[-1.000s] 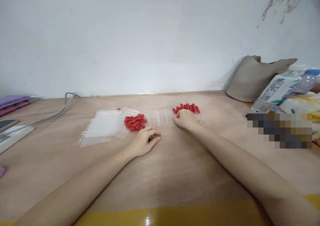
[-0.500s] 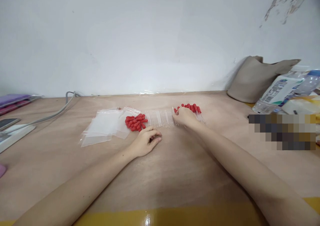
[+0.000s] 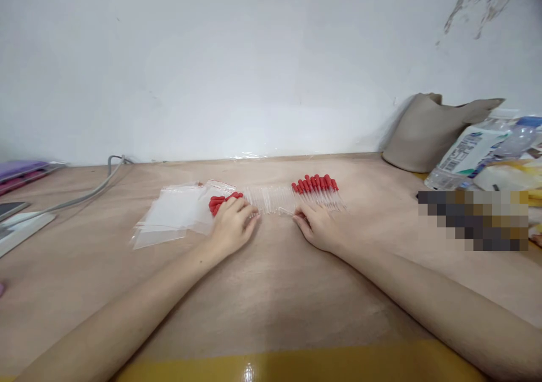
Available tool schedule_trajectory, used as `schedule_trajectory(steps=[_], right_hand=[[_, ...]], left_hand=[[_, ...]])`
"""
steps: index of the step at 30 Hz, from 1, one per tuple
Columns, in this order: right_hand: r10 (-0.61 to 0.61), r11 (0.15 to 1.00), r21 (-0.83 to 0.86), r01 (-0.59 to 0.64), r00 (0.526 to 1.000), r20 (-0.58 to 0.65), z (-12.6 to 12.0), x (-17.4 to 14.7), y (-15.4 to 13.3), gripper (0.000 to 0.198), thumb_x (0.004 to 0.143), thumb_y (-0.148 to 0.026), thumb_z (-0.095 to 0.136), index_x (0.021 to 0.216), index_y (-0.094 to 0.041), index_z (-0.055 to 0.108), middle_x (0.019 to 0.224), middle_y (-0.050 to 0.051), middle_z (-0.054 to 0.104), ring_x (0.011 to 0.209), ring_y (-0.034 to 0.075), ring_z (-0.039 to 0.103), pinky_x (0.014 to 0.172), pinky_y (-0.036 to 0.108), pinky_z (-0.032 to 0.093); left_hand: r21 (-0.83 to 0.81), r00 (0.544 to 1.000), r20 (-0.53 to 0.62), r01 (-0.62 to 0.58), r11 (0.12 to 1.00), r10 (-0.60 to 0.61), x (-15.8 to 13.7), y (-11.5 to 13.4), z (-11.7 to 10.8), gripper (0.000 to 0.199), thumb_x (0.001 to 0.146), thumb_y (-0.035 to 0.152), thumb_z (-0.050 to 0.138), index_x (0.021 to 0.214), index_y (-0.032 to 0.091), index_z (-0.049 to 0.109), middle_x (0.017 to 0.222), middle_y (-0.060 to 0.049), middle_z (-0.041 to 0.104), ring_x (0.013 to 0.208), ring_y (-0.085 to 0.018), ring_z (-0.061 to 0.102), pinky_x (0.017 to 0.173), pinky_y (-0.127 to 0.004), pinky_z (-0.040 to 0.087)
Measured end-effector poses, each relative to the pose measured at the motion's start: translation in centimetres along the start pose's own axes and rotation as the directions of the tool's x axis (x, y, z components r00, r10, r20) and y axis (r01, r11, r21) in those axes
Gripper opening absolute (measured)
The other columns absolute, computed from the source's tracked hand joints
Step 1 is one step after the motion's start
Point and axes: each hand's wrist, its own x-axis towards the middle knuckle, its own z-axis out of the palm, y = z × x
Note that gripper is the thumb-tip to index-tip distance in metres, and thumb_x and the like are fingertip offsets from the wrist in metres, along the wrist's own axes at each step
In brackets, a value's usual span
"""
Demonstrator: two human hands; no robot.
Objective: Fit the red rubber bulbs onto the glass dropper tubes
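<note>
Covering red rubber bulbs (image 3: 217,204) toward the worktop's (image 3: 271,292) far edge, the left hand (image 3: 231,224) has been shifted, its grip unclear. With a slim clear tube (image 3: 287,210) pinched by the right hand (image 3: 320,228), both parts are reached.

Table (image 3: 271,297) | clear bags (image 3: 171,210), left | red bulbs (image 3: 218,203) | clear tubes (image 3: 269,200), centre | red-topped tubes (image 3: 318,189), right

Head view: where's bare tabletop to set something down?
Bare tabletop: between the forearms, down to the yellow strip; between the red-topped droppers and the beige object; between the grey cable and the clear bags. Crowded: the row from the clear bags through red bulbs, left hand, clear tubes to right hand; also far right, around the bottles.
</note>
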Motion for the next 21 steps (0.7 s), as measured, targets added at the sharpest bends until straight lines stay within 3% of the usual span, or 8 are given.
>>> schedule_trajectory(steps=[4, 9, 12, 14, 16, 19, 21], right_hand=[[0.000, 0.999, 0.046, 0.000, 1.000, 0.000, 0.0, 0.0, 0.1, 0.009, 0.086, -0.020, 0.042, 0.081, -0.018, 0.050, 0.082, 0.003, 0.060, 0.074, 0.014, 0.053, 0.072, 0.029, 0.033], [0.010, 0.998, 0.060, -0.010, 1.000, 0.001, -0.1, -0.1, 0.2, 0.008, 0.085, -0.020, 0.044, 0.081, -0.018, 0.050, 0.081, 0.002, 0.060, 0.074, 0.014, 0.053, 0.074, 0.030, 0.031], [0.009, 0.998, 0.060, -0.010, 1.000, 0.001, -0.1, -0.1, 0.2, 0.007, 0.084, -0.020, 0.045, 0.080, -0.018, 0.050, 0.081, 0.002, 0.060, 0.073, 0.014, 0.053, 0.074, 0.030, 0.031], [0.008, 0.998, 0.059, -0.008, 1.000, 0.000, -0.1, -0.1, 0.2, 0.007, 0.084, -0.020, 0.045, 0.079, -0.018, 0.050, 0.080, 0.002, 0.060, 0.072, 0.014, 0.052, 0.073, 0.030, 0.031], [0.006, 0.998, 0.060, -0.005, 1.000, -0.006, 0.0, -0.1, 0.2, 0.007, 0.084, -0.020, 0.045, 0.079, -0.018, 0.050, 0.079, 0.002, 0.060, 0.071, 0.014, 0.052, 0.073, 0.030, 0.032], [0.003, 0.997, 0.072, -0.001, 1.000, -0.022, 0.1, 0.0, 0.3, 0.006, 0.084, -0.019, 0.045, 0.079, -0.018, 0.049, 0.080, 0.003, 0.059, 0.072, 0.014, 0.052, 0.073, 0.030, 0.033], [0.008, 0.996, 0.088, -0.004, 0.999, -0.040, 0.2, 0.0, 0.3, 0.007, 0.084, -0.019, 0.044, 0.080, -0.018, 0.048, 0.080, 0.003, 0.059, 0.073, 0.015, 0.052, 0.071, 0.030, 0.034]], left_hand=[[0.093, 0.980, 0.139, 0.130, 0.987, -0.143, 2.6, -2.0, -1.2, 0.019, 0.080, 0.025, 0.049, 0.081, 0.016, 0.065, 0.086, -0.009, 0.059, 0.085, -0.023, 0.051, 0.076, -0.035, 0.040], [0.145, 0.892, 0.392, 0.180, 0.973, -0.224, 5.1, -3.3, -1.3, 0.010, 0.070, 0.021, 0.057, 0.069, 0.018, 0.066, 0.073, -0.007, 0.060, 0.079, -0.023, 0.055, 0.071, -0.031, 0.042], [0.105, 0.852, 0.455, 0.236, 0.966, -0.257, 5.4, -3.4, -1.0, 0.014, 0.072, 0.019, 0.053, 0.065, 0.017, 0.065, 0.066, -0.005, 0.059, 0.063, -0.018, 0.057, 0.060, -0.028, 0.042], [0.083, 0.851, 0.455, 0.253, 0.964, -0.262, 5.4, -3.6, -0.9, 0.016, 0.074, 0.019, 0.050, 0.067, 0.017, 0.065, 0.065, -0.004, 0.059, 0.053, -0.016, 0.055, 0.054, -0.027, 0.042], [0.018, 0.878, 0.411, 0.259, 0.966, -0.244, 5.3, -3.8, -1.0, 0.014, 0.074, 0.020, 0.051, 0.069, 0.017, 0.063, 0.066, -0.003, 0.058, 0.051, -0.014, 0.055, 0.053, -0.026, 0.042], [-0.173, 0.941, 0.272, 0.253, 0.952, -0.201, 4.8, -3.7, -1.5, 0.011, 0.074, 0.024, 0.054, 0.075, 0.016, 0.061, 0.072, -0.003, 0.058, 0.054, -0.013, 0.056, 0.054, -0.026, 0.043], [-0.347, 0.956, 0.226, 0.259, 0.901, -0.188, 4.0, -2.9, -1.9, 0.015, 0.077, 0.028, 0.052, 0.086, 0.017, 0.057, 0.073, -0.002, 0.057, 0.052, -0.012, 0.055, 0.052, -0.025, 0.043]])
